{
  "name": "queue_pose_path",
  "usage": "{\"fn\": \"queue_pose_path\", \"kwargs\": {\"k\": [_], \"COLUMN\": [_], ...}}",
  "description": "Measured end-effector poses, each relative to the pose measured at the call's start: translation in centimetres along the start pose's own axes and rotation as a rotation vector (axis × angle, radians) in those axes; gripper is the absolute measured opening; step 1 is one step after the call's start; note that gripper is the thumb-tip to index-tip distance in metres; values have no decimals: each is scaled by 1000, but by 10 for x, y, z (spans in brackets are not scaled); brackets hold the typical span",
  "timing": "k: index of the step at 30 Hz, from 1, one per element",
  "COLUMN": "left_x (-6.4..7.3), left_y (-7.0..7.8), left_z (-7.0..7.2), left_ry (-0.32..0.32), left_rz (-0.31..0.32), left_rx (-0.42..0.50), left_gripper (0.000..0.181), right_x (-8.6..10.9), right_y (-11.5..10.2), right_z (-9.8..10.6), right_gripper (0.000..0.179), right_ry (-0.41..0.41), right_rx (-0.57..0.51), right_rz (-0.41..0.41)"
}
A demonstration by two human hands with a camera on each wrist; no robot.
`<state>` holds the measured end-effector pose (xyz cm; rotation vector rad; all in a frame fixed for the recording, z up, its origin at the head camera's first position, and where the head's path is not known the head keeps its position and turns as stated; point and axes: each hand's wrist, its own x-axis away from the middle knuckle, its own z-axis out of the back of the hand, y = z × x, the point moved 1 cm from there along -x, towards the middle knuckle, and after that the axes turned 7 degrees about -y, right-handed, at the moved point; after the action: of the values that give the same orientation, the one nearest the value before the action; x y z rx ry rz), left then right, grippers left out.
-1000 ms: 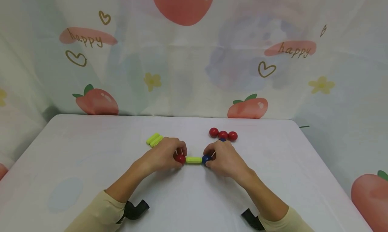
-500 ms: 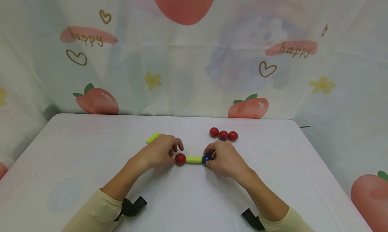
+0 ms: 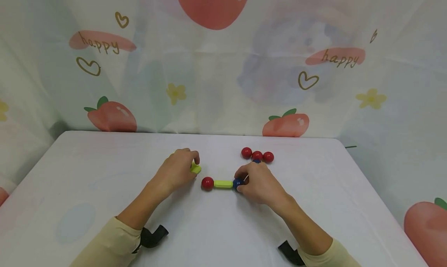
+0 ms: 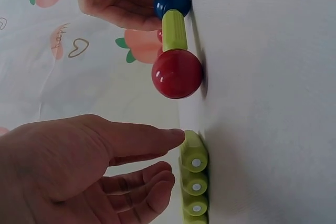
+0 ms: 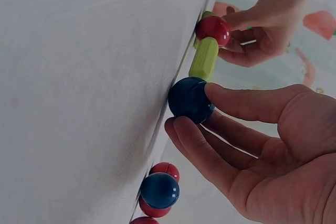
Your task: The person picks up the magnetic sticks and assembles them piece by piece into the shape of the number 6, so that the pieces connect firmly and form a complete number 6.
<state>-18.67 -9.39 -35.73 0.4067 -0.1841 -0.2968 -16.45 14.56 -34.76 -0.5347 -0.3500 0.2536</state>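
Glossy blue ball (image 5: 190, 99) on the white table (image 3: 307, 189), pinched by the right hand (image 3: 260, 183); it adjoins a ridged lime-green rod (image 3: 223, 184), then a glossy red ball (image 3: 207, 183). Left hand (image 3: 176, 170), thumb and fingers parted, is at side-by-side lime-green rods (image 4: 195, 156), contact unclear. Three red balls (image 3: 257, 155) lie beyond.

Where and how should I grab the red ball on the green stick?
Probably across the middle of the red ball, coming from its left: it's round and nothing touches that side, while the green stick meets its right.
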Motion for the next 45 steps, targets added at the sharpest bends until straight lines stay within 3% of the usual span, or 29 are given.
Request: {"fn": "queue_pose_path", "kwargs": {"k": [6,18,29,39,45], "left_x": [-3,-4,-3,7,17], "left_y": [0,0,6,13,14], "left_z": [-6,-11,-12,-5,-1], "left_ry": [-17,4,19,66,24], "left_rz": [56,54,114,123,132], "left_rx": [3,-5,-28,66,132], "left_gripper": [23,21,22,16,13], "right_x": [-1,-1,-1,1,0], "right_y": [1,0,-1,-1,0], "right_z": [-1,-2,-2,-1,-2], "right_gripper": [25,25,25,27,28], "right_ry": [2,2,4,12,15], "right_rx": [-5,-20,-13,-11,-14], "right_rz": [-6,-18,-23,-24,-15]}}
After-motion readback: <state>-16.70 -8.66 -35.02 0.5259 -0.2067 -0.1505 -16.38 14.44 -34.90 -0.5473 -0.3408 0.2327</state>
